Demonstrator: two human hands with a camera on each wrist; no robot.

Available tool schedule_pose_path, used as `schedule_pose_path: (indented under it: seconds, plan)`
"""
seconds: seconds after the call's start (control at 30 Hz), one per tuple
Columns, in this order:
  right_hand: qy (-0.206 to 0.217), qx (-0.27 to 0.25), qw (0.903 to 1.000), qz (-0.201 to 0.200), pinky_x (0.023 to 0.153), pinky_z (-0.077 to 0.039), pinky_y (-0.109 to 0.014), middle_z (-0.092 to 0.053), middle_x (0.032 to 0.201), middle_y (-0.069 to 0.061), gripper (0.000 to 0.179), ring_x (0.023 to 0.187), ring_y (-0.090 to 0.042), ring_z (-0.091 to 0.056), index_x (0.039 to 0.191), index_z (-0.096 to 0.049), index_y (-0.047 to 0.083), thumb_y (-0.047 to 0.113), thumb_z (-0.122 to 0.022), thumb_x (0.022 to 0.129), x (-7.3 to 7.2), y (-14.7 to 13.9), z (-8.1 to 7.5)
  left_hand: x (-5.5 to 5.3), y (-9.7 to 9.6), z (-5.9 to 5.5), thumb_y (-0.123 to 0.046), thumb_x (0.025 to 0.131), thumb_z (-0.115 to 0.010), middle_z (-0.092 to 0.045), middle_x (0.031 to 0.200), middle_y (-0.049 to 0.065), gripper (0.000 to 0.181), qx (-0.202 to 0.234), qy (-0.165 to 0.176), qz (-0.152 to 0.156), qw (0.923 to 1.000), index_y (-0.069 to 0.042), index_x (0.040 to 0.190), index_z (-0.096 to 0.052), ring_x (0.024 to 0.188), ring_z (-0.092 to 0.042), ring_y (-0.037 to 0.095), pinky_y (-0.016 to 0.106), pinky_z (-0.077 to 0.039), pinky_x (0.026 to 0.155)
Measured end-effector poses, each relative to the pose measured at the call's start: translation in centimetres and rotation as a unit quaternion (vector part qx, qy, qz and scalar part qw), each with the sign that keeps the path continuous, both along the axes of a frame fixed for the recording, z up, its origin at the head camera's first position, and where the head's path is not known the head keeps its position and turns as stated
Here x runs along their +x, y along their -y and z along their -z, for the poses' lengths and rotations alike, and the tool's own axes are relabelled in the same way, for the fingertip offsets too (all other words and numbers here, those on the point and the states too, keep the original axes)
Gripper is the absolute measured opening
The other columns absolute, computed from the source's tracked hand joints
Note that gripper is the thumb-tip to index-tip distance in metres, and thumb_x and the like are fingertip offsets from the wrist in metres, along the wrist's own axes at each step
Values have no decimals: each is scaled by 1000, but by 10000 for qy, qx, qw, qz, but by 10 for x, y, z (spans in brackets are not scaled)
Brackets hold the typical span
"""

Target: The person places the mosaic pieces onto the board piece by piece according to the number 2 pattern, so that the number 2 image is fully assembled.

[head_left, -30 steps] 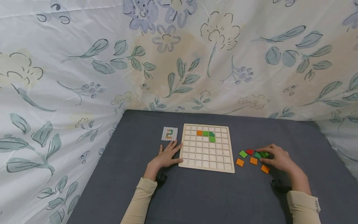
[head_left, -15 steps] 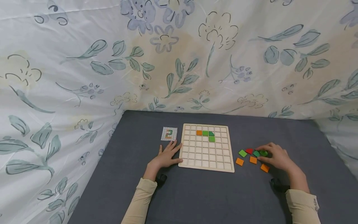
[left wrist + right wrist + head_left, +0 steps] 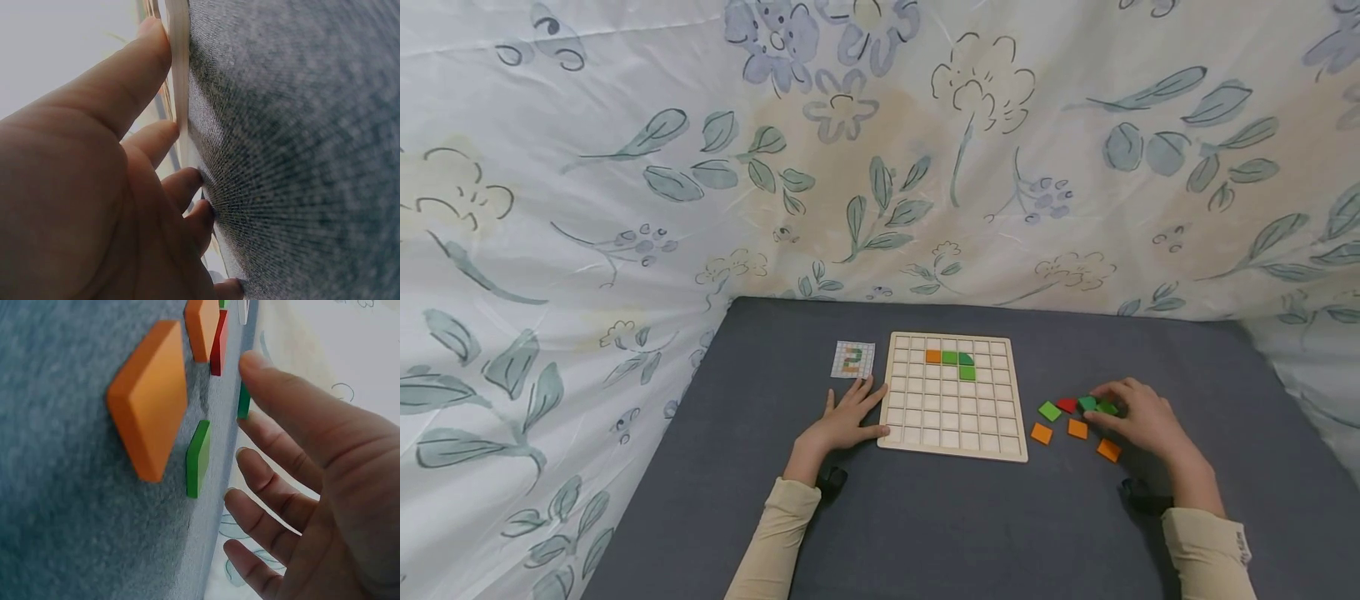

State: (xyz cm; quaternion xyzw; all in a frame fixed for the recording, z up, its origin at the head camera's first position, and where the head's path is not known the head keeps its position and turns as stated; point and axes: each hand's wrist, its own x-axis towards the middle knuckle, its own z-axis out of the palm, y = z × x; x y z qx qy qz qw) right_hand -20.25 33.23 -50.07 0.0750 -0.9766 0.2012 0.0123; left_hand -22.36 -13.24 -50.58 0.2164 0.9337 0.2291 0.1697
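My left hand lies with fingers spread at the left side of a wooden grid board; in the left wrist view the thumb and index finger touch the board's edge. My right hand pinches a dark green tile between thumb and index finger, its other fingers loosely bent. Below that hand lies a green tile. Close by are a red tile, a light green tile and orange tiles. The board bears an orange tile and several green ones.
A small pattern card with a coloured figure lies beyond my left fingertips, left of the board. Grey cloth covers the table, and a flowered curtain hangs behind and to the left.
The dark green tile, between my right thumb and index finger, has shifted slightly up and left in the head view as those fingers closed on it. My left hand has stayed put.
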Motion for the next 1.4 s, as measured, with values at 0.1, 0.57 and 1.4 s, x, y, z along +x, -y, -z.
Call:
schedule_pose_path:
  seconds: [0.1,0.57,1.4]
  plan:
    - [-130,50,9999,51,68,-36,-51,-54,97,-17,50,84,-32,-50,107,-65,2,45,-68,82,0,3,0,0,0,0,-46,90,-55,-7,156,9,74,-10,5,-2,10000,-22,150,-19,144,0,29,64,7,107]
    - [-327,-22,9995,18,68,-38,-47,-55,97,-15,46,84,-30,-51,105,-66,5,45,-68,82,-11,30,-3,1,1,-2,-43,90,-56,-8,156,11,73,10,14,19,10000,-20,150,-20,143,-2,30,65,6,107]
    - [-444,-125,9978,-469,65,-43,-41,-57,94,-10,38,76,-21,-51,104,-67,8,36,-73,79,-24,97,-5,3,0,-4,-42,91,-56,-8,156,11,72,50,-8,11,10000,-20,150,-20,143,-3,31,65,6,106]
